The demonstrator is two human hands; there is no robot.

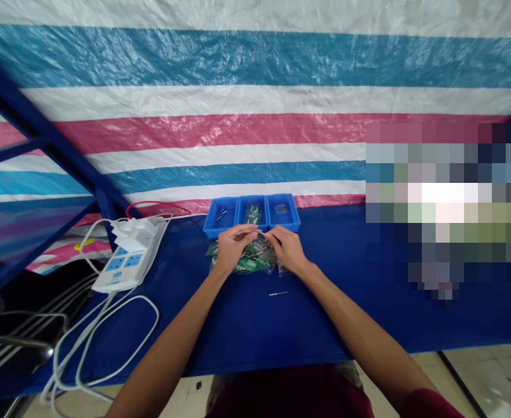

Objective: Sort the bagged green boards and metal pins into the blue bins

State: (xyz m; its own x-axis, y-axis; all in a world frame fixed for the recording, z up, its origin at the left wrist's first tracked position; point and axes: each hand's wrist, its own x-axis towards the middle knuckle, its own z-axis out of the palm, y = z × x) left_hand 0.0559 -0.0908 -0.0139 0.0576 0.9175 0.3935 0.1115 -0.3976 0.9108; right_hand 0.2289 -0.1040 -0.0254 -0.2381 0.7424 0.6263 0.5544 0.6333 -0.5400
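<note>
My left hand and my right hand come together just in front of three joined blue bins. Fingers of both are pinched around a small pale piece between them, too small to name. Beneath them lies a pile of clear plastic packets with green and metallic contents, partly hidden by my hands. Nearer to me, a thin metal pin-like piece rests on the blue tabletop. In the left bin are a few thin metal pieces; the middle bin holds green-and-clear packets, and the right bin a small flat packet.
At the left, a white power strip with plugged-in adapters lies on the blue table. Its looped white cables reach the table's front edge. A striped tarp hangs behind. Part of the right side is pixelated.
</note>
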